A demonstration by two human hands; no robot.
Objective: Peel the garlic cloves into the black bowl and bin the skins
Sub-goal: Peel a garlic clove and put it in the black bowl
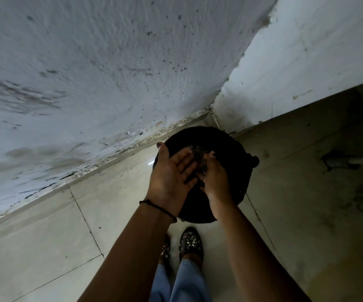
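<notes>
While held over bin (pixel 242 155), left hand (pixel 169 175) flat; right hand (pixel 216 179) touching it

No text, label, brand, number or sign can be read anywhere in view. The bin (pixel 230 149), the wall (pixel 89 62) and the floor (pixel 45 236) show no lettering, and the shoe (pixel 190 241) bears only a butterfly pattern, not words.
</notes>
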